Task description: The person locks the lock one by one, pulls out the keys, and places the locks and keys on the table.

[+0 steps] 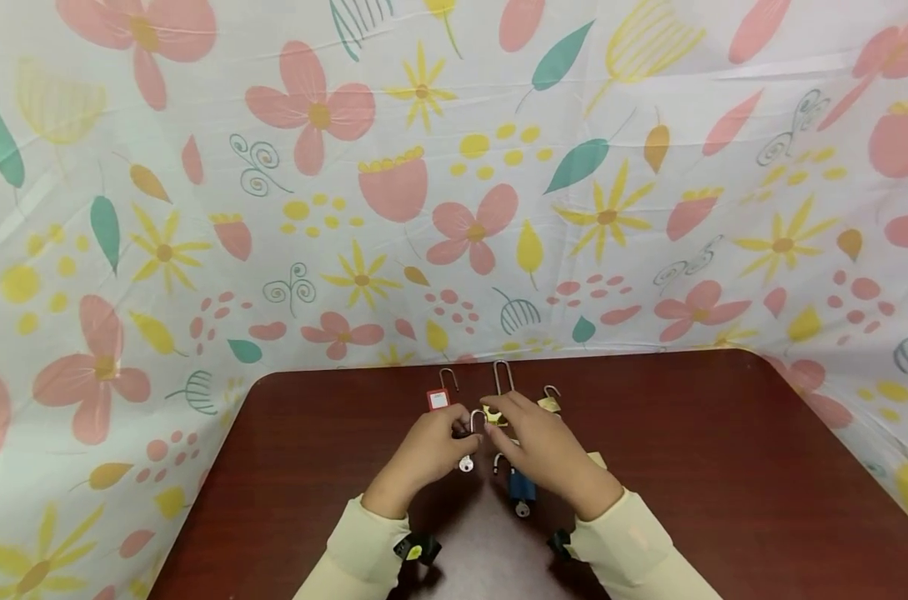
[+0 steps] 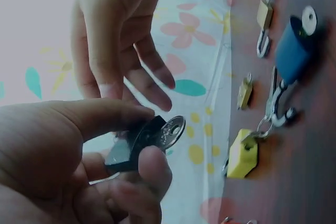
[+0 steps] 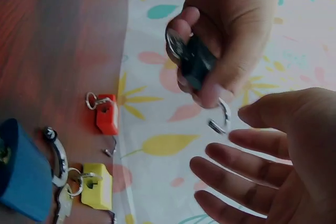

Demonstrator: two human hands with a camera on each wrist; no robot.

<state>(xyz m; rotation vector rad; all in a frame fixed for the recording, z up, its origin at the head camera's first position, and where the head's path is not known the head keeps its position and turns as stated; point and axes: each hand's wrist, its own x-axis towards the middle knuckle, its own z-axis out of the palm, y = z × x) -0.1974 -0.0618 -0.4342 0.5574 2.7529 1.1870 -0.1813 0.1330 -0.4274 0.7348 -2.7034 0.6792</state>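
My left hand [image 1: 427, 450] grips a dark padlock [image 3: 198, 66] between thumb and fingers, above the table. A round-headed key [image 2: 172, 132] sits in the lock's end, and its silver shackle [image 3: 226, 116] stands unlatched. Close to that shackle is my right hand [image 1: 547, 446], fingers spread and holding nothing. In the right wrist view the thumb and index fingertips [image 3: 245, 115] are right beside the shackle's bend. Below the right hand lies a blue padlock [image 1: 522, 485] with a key in it and its shackle open.
Toward the back of the brown table [image 1: 296, 475] lie a red padlock [image 1: 438, 400], a yellow padlock [image 2: 243, 153] with a key ring, and a brass padlock [image 1: 549, 404]. A smaller brass padlock [image 2: 244, 93] lies nearby. A flowered cloth [image 1: 469, 167] hangs behind the table.
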